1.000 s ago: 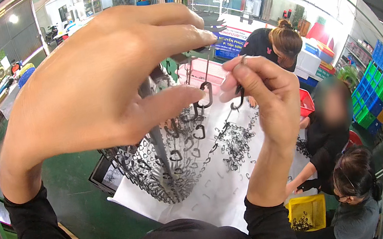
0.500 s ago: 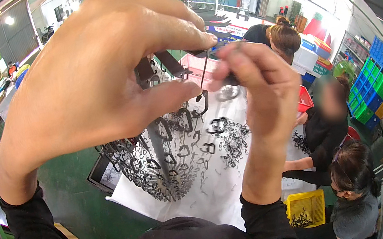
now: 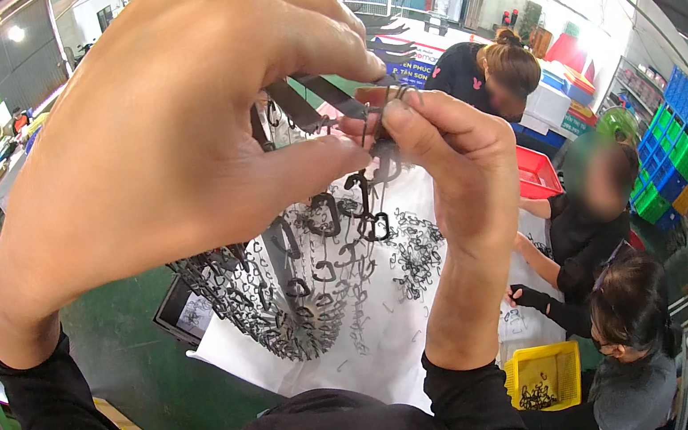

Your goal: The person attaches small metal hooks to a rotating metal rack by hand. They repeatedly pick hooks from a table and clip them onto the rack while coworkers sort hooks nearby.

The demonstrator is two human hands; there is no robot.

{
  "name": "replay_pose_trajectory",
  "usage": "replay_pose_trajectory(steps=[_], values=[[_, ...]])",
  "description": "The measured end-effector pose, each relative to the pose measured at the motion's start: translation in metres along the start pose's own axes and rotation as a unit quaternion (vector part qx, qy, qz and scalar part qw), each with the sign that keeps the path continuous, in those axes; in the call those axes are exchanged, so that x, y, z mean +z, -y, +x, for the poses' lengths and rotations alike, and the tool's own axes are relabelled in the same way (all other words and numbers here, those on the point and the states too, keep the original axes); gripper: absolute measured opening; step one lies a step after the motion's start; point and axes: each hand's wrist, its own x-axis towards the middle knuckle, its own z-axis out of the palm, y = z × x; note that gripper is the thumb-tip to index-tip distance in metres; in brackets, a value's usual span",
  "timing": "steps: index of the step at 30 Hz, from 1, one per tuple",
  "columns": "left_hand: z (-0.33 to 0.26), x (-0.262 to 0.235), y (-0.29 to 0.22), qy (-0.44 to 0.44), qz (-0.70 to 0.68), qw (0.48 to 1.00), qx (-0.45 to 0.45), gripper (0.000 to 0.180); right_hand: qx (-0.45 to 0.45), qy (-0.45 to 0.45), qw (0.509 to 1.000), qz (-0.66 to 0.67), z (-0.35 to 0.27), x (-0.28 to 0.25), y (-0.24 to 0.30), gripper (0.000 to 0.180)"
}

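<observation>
My left hand (image 3: 171, 143) reaches up large on the left, thumb and fingers apart in a wide curve around the end of a dark flat rack arm (image 3: 334, 95). Its thumb tip comes near a thin wire hook on that arm. Against the arm's tip my right hand (image 3: 462, 138) is closed in a pinch, with thin dark wire showing at its fingertips. A blurred black ring-shaped clip (image 3: 388, 161) hangs just under the pinch. Below, a round tiered rack carries many black D-shaped clips (image 3: 323, 215), some linked one under another (image 3: 377, 226).
Loose black clips (image 3: 418, 253) lie in a pile on the white-covered table (image 3: 382, 344). Along the right side several people work, near a red tray (image 3: 538, 173) and a yellow basket (image 3: 555, 353) with clips. Stacked blue and green crates (image 3: 667, 155) stand farther right.
My right hand has moved slightly left and down, bringing its fingertips to the rack arm. The linked clips below have shifted. My left hand stays nearly in place.
</observation>
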Motion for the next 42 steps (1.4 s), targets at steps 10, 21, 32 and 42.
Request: replay_pose_trajectory(steps=[10, 21, 32, 42], values=[[-0.005, 0.005, -0.002, -0.012, 0.058, 0.998, 0.012, 0.049, -0.032, -0.036, 0.995, 0.090, -0.003, 0.003, -0.005, 0.014], [0.000, -0.002, 0.002, 0.044, 0.055, 0.998, 0.002, 0.056, 0.029, 0.049, 0.997, 0.053, -0.005, -0.024, -0.010, 0.012], [-0.010, 0.009, 0.001, -0.039, -0.021, 0.999, 0.017, 0.051, 0.003, 0.019, 0.997, 0.072, -0.006, 0.009, -0.010, 0.013], [-0.017, -0.002, -0.001, 0.036, -0.005, 0.999, -0.019, 0.051, -0.009, -0.019, 0.994, 0.106, -0.012, 0.010, -0.012, 0.016]])
